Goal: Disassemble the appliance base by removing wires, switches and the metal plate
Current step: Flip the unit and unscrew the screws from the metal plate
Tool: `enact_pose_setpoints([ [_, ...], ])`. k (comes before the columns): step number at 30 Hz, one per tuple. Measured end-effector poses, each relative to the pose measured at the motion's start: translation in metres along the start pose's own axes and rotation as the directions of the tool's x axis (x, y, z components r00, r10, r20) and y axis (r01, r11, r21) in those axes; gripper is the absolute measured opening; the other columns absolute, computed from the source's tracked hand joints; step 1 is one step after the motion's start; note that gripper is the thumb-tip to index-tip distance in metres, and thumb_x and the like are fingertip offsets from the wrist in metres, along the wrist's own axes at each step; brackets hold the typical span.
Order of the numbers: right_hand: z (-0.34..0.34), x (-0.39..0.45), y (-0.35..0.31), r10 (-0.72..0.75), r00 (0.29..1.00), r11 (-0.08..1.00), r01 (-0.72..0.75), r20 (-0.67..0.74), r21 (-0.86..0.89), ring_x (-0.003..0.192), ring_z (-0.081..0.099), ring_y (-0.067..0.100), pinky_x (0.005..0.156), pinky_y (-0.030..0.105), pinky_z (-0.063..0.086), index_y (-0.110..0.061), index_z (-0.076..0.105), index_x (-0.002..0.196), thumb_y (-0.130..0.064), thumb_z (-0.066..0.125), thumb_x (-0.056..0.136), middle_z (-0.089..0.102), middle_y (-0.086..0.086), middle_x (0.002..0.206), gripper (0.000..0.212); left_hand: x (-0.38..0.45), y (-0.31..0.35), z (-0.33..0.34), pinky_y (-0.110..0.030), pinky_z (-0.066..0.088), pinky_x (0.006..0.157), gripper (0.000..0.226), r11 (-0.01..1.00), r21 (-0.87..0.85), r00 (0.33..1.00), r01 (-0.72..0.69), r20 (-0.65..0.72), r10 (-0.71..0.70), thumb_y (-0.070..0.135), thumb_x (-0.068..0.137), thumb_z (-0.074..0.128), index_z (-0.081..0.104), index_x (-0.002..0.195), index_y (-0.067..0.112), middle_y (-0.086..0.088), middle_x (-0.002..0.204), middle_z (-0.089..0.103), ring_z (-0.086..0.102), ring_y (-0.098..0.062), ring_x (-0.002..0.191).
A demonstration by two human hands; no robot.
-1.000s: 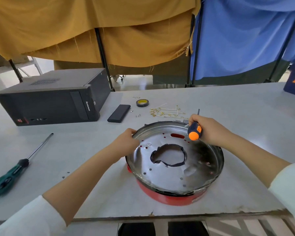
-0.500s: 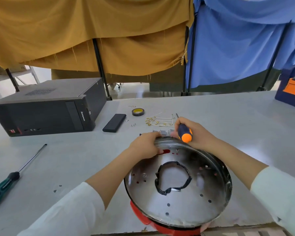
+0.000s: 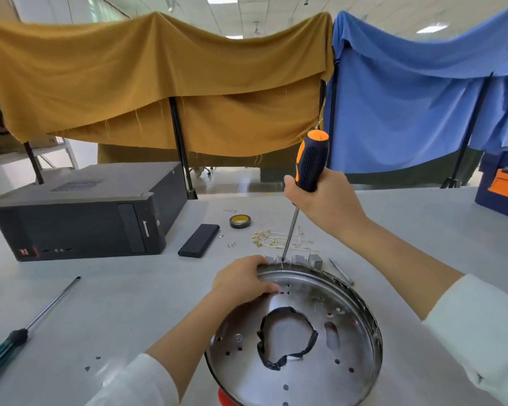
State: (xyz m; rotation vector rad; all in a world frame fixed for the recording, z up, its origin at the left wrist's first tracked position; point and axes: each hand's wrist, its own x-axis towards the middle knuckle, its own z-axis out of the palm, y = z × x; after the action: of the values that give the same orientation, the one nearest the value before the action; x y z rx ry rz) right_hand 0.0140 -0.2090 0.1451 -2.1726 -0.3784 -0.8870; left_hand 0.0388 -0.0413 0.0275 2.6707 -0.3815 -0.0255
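The right hand (image 3: pixel 324 200) has swung its gripped orange-and-black screwdriver (image 3: pixel 307 183) upright, tip now at the far rim of the round shiny metal plate (image 3: pixel 299 347) on the red base. The left hand (image 3: pixel 241 281) clasps that rim; prying the plate loose looks imminent.

Both arms of the person show from the lower edge of the view, each in a long white sleeve. The left sleeve (image 3: pixel 135 382) is pushed back toward the elbow, leaving the forearm bare down to the left hand (image 3: pixel 239 281). The right sleeve (image 3: pixel 478 323) is pushed back too and lies in soft folds (the cloth looks thin and smooth), with the forearm bare to the right hand (image 3: pixel 324 200). Both hands are bare, with nothing worn at either wrist.
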Motion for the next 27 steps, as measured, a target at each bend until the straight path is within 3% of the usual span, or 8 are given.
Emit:
enact_pose_setpoints([
  [4, 0.012, 0.003, -0.007, 0.016, 0.999, 0.993, -0.012, -0.032, 0.120, 0.045, 0.038, 0.010, 0.047, 0.027, 0.031, -0.027, 0.035, 0.051, -0.035, 0.057, 0.080, 0.044, -0.011, 0.046, 0.037, 0.004, -0.001, 0.002, -0.025, 0.039, 0.077, 0.053, 1.000, 0.016, 0.999, 0.007, -0.049, -0.006, 0.052, 0.072, 0.069, 0.050, 0.121, 0.043, 0.014, 0.120, 0.059, 0.055, -0.015, 0.108],
  [14, 0.031, -0.008, 0.003, 0.066, 0.998, 0.995, -0.066, 0.002, 0.074, 0.043, 0.036, 0.008, 0.043, 0.021, 0.028, -0.023, 0.034, 0.052, -0.027, 0.058, 0.080, 0.037, -0.008, 0.041, 0.037, 0.004, 0.000, 0.003, -0.023, 0.035, 0.066, 0.049, 0.998, -0.031, 0.996, 0.054, -0.073, -0.056, 0.052, 0.071, 0.070, 0.051, 0.115, 0.048, 0.020, 0.110, 0.061, 0.057, -0.010, 0.098],
  [27, 0.037, -0.008, 0.006, 0.065, 0.998, 0.998, -0.065, 0.001, 0.014, 0.042, 0.034, 0.010, 0.045, 0.024, 0.029, -0.024, 0.033, 0.053, -0.028, 0.058, 0.081, 0.035, -0.006, 0.042, 0.037, 0.003, 0.000, 0.003, -0.024, 0.035, 0.065, 0.042, 0.998, -0.024, 0.996, 0.055, -0.073, -0.056, 0.051, 0.071, 0.069, 0.052, 0.110, 0.047, 0.017, 0.102, 0.063, 0.054, -0.011, 0.085],
])
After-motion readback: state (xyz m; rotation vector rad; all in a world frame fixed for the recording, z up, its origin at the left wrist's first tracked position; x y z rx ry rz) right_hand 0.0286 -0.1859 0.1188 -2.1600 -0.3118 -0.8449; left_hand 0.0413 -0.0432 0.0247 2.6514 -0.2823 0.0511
